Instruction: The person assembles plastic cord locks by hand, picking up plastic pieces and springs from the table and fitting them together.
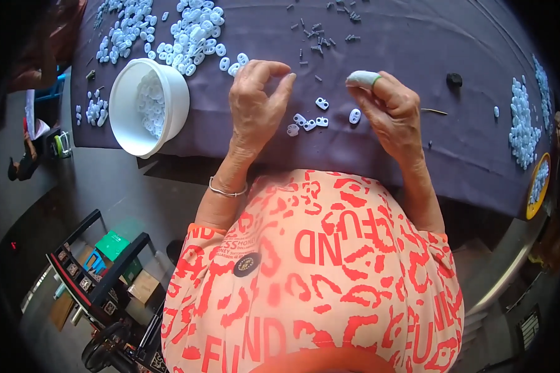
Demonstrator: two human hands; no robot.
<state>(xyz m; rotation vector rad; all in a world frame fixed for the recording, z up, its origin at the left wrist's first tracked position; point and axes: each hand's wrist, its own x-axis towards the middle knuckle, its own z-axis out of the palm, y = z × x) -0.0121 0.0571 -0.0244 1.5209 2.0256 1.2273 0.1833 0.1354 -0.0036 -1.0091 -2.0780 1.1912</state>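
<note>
White plastic pieces [310, 122]: small cluster on the dark cloth, between the two hands, just below the fingertips.
Left hand [255, 105]: raised over the cloth just left of the cluster, thumb and forefinger curled toward each other; too small to tell whether anything sits in the pinch.
Left wrist: thin silver bracelet [227, 189].
Right hand [389, 109]: just right of the cluster, fingers bent, forefinger tip wrapped in a pale cover with a green band [363, 78]; nothing seen gripped, one white piece [354, 115] lying just beside the fingers.
Dark cloth [417, 43]: spread over the table, under the cluster and both hands.
Dark small pins [317, 37]: scattered beyond the cluster, farther up the cloth.
White bowl [126, 105]: well left of the cluster at the cloth's near edge, white pieces inside.
Heap of white pieces [193, 34]: beyond the bowl, up and left of the cluster.
Second heap [521, 127]: far right of the cluster.
Yellow-rimmed bowl [529, 208]: below that heap.
</note>
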